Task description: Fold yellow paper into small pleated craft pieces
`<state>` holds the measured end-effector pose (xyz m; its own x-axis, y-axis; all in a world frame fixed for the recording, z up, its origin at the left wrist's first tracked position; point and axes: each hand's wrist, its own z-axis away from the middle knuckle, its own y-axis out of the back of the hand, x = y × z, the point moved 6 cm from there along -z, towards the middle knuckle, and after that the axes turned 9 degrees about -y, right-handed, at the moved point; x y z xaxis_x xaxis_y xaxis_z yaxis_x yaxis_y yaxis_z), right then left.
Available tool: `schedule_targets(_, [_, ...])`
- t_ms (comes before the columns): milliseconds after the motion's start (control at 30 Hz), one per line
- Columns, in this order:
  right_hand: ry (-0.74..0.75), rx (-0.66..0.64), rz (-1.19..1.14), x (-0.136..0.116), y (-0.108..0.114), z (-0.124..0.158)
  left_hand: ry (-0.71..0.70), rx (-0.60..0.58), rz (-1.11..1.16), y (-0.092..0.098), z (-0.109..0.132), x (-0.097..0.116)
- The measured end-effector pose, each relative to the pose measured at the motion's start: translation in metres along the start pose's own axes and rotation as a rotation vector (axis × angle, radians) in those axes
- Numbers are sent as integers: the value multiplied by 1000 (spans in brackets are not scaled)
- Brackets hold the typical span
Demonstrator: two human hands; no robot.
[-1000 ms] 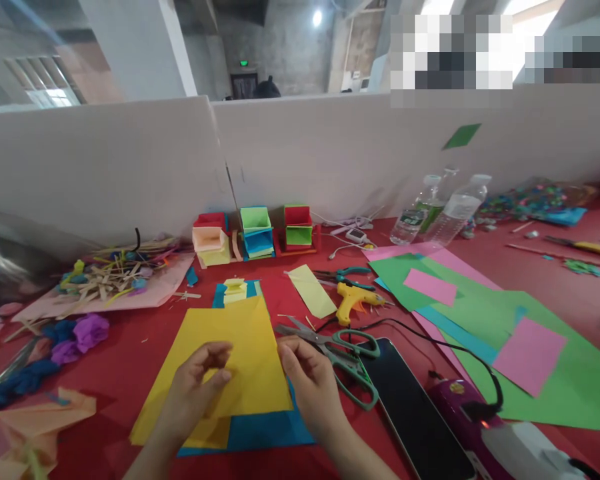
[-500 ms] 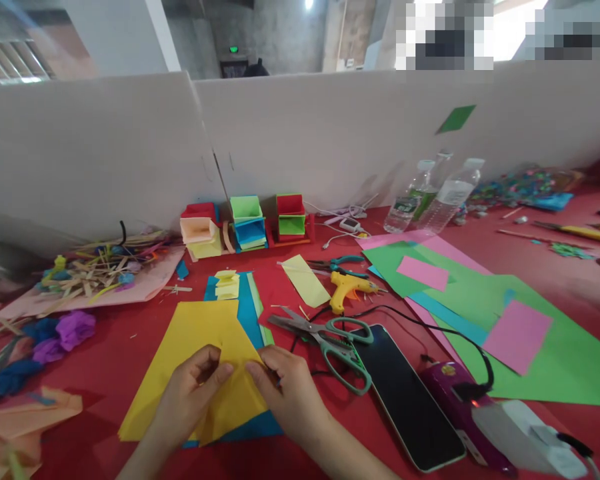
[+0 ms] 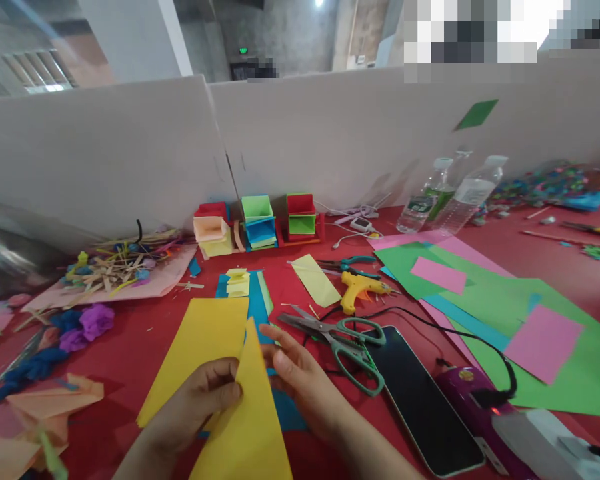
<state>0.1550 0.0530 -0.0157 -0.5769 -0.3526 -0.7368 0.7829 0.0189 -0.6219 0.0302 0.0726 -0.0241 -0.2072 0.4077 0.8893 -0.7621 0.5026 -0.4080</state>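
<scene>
My left hand (image 3: 193, 403) pinches a folded piece of yellow paper (image 3: 253, 417) between thumb and fingers; its narrow tip points up and away from me. Just to the right of that paper, my right hand (image 3: 305, 387) is open with its fingers apart, close to the paper's edge. Whether its fingertips touch the paper I cannot tell. Under and behind my left hand lies a larger flat yellow sheet (image 3: 195, 333), on top of blue paper (image 3: 257, 308). A small pleated pale-yellow paper piece (image 3: 239, 283) rests on the blue paper's far end.
Green-handled scissors (image 3: 347, 337), a black phone (image 3: 425, 400) and a yellow glue gun (image 3: 363, 290) lie right of my hands. Small coloured paper boxes (image 3: 260, 230) stand by the white partition (image 3: 330, 140). Green paper (image 3: 500, 307) covers the right side; wooden sticks (image 3: 123, 270) are piled left.
The yellow paper that both hands held low has been lifted and turned, showing as a narrow folded shape in my left hand. My right hand has opened off it. The view has shifted slightly left.
</scene>
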Motion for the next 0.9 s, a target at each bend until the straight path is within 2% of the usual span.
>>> schedule_targets(100, [8, -9, -57, 1, -1, -2, -8, -22, -42, -4, 0, 3])
schedule_targets(200, [-3, 54, -38, 3, 1, -4, -64, -9, -11, -7, -2, 10])
schedule_targets(267, [-7, 81, 16, 3, 1, -4, -83, 56, -30, -4, -3, 13])
schedule_targets(400, [-31, 29, 96, 3, -2, -3, -68, 178, -205, 11, -2, 14])
schedule_targets(500, [-71, 63, 123, 3, 2, -3, -49, 165, -309, 15, -1, 15])
schedule_targets(633, [-82, 108, 234, 2, 8, -4, -90, 141, -293, 13, -2, 17])
schedule_targets(900, [-71, 114, 330, 1, 7, -4, -126, 212, -289, 12, -4, 20])
